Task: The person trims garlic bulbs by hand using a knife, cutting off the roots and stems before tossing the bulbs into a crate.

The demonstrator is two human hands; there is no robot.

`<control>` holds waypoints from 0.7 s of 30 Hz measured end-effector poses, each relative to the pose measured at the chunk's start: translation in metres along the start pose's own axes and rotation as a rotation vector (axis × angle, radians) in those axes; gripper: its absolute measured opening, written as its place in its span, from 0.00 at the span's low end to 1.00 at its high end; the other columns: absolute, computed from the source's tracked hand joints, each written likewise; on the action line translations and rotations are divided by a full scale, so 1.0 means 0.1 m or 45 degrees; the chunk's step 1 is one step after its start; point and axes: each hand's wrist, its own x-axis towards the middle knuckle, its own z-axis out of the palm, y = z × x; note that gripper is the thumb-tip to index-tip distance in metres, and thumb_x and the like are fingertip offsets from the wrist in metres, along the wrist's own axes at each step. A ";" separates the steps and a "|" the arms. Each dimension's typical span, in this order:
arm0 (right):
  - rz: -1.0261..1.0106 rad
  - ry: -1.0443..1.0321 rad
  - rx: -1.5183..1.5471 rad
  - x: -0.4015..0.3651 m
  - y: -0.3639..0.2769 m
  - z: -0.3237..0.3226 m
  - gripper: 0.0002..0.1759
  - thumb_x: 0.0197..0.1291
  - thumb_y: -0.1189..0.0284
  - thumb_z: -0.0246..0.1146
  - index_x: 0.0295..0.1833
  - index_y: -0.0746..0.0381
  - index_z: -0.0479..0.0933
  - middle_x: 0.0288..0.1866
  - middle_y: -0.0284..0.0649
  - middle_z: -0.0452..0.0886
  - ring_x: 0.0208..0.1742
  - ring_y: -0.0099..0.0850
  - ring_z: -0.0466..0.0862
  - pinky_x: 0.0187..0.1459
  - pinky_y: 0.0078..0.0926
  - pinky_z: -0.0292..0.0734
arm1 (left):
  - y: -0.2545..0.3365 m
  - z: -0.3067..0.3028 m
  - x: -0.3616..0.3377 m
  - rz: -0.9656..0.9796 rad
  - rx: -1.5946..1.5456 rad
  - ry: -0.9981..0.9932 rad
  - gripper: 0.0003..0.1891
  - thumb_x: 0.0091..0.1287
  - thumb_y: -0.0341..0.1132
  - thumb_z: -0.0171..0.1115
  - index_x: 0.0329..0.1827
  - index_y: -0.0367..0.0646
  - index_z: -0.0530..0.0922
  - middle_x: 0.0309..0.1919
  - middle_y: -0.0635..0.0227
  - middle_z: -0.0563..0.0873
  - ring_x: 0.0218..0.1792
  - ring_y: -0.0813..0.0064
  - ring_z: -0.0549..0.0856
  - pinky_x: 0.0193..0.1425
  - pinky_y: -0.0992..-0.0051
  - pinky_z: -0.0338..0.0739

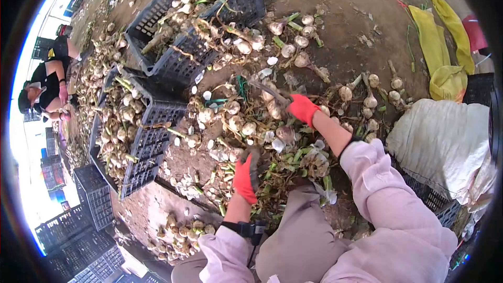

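My right hand [304,110], in a red glove with a dark palm, is closed round a long, narrow, dark tool [271,91]. The tool points up and left over garlic bulbs with stalks; its exact kind does not show. Lower and to the left, my left hand [246,175] wears a matching glove. Its fingers reach forward, slightly bent and parted, with nothing visible in them. Just beyond them are loose garlic bulbs [236,123] on the ground. Cut stalks and leaves [285,170] lie between my hands and my knees.
Two dark plastic crates [175,65] [157,131] filled with garlic stand ahead and left. More bulbs [181,236] lie near my left knee. White sacking [440,147] and a yellow sack [432,36] are at right. Another person [50,81] crouches far left, near stacked crates [68,236].
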 end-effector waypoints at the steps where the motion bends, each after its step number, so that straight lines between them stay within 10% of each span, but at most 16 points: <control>1: -0.044 0.018 -0.049 0.02 0.01 0.06 0.27 0.49 0.70 0.60 0.59 0.61 0.71 0.47 0.51 0.79 0.47 0.42 0.78 0.48 0.35 0.73 | -0.08 -0.01 -0.01 0.002 0.017 0.028 0.20 0.64 0.41 0.61 0.53 0.37 0.71 0.44 0.63 0.80 0.43 0.65 0.82 0.47 0.65 0.80; 7: -0.137 0.203 -0.276 -0.09 -0.15 0.14 0.27 0.48 0.69 0.62 0.55 0.67 0.73 0.47 0.53 0.80 0.49 0.45 0.80 0.51 0.37 0.73 | -0.26 0.10 -0.06 -0.080 -0.198 0.060 0.17 0.63 0.38 0.62 0.51 0.39 0.73 0.39 0.65 0.81 0.39 0.68 0.83 0.45 0.68 0.80; 17: 0.157 -0.208 1.557 -1.41 0.10 0.24 0.22 0.51 0.76 0.55 0.54 0.68 0.72 0.45 0.42 0.80 0.43 0.37 0.81 0.50 0.37 0.77 | -0.43 0.59 -0.11 0.136 -0.314 -0.283 0.40 0.49 0.19 0.66 0.68 0.41 0.60 0.55 0.61 0.76 0.52 0.68 0.79 0.55 0.72 0.77; 21: 0.116 -0.195 1.738 -1.98 -0.22 0.22 0.21 0.50 0.79 0.54 0.53 0.67 0.73 0.48 0.40 0.80 0.47 0.34 0.81 0.50 0.31 0.77 | -0.51 0.78 -0.28 0.714 -0.018 -0.330 0.48 0.40 0.24 0.75 0.68 0.40 0.58 0.58 0.60 0.73 0.55 0.68 0.76 0.59 0.70 0.74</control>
